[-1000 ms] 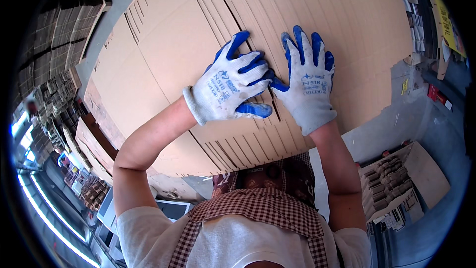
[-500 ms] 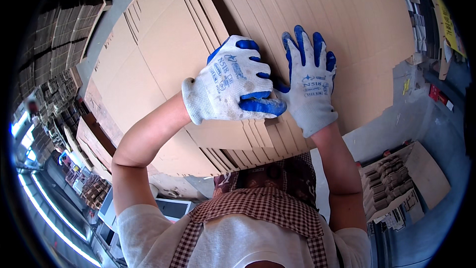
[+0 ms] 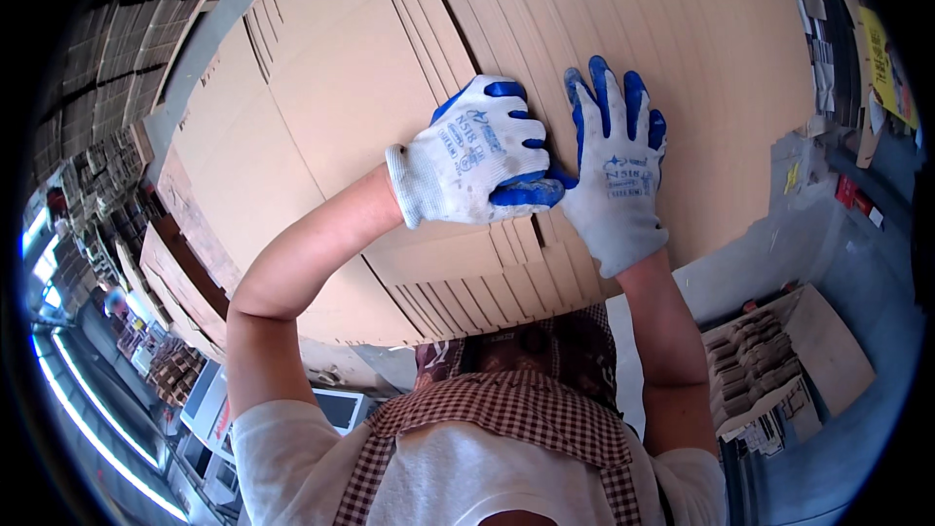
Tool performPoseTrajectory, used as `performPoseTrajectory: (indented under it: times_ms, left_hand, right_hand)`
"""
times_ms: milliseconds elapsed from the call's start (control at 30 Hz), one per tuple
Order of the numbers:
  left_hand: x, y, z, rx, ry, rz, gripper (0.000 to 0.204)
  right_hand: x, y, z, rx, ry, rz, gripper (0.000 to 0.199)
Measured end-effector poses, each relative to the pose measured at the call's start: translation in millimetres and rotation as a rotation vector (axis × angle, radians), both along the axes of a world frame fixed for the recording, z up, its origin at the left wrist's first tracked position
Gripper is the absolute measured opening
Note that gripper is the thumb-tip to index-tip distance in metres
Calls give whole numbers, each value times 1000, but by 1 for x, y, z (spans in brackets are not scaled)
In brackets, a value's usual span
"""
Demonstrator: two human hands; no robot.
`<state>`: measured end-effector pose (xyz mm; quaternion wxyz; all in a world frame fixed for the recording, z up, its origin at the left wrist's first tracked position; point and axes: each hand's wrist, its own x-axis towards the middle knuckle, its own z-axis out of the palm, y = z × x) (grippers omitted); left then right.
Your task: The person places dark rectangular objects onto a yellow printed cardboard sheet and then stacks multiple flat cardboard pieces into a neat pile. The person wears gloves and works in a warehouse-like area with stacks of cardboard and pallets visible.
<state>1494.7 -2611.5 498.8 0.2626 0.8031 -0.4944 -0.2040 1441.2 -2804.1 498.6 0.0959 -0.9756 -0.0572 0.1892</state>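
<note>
Flat brown cardboard sheets (image 3: 321, 88) with slots along their edges lie fanned out in overlapping steps before me. My left hand (image 3: 482, 151), in a white knit glove with blue coating, is closed at the stepped edge of the left-hand sheets. Its fingers curl over that edge, and their tips are hidden. Beside it, my right hand (image 3: 616, 156) wears a matching glove. It lies open on the right-hand cardboard layers (image 3: 721, 78), fingers stretched away from me and somewhat apart. The left thumb comes close to the right hand's thumb.
Tall stacks of folded cardboard (image 3: 117, 39) stand at the far left. An open carton (image 3: 838, 351) holding cardboard pieces sits at the lower right. Papers and a yellow sign (image 3: 881, 63) are at the right edge. A grey-white machine or cabinet (image 3: 336, 409) shows behind my left arm.
My left hand has shifted a little to the right, along with the stepped edge of the left-hand sheets. My right hand has moved slightly right and stays spread on the cardboard.
</note>
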Motion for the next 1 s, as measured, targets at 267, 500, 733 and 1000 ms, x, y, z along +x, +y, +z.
performPoseTrajectory:
  times_ms: [267,500,733,1000]
  left_hand:
    - [-13,10,-15,-199,-97,114,10]
    - [-5,6,14,-57,-253,7,6]
    - [-17,18,-2,-68,-248,97,10]
    - [-23,28,-5,-59,-285,113,14]
  right_hand:
    - [3,3,5,66,-24,-9,103]
    - [3,5,8,46,-6,-10,100]
    - [3,7,7,37,8,-13,97]
    - [1,7,3,44,-15,-4,96]
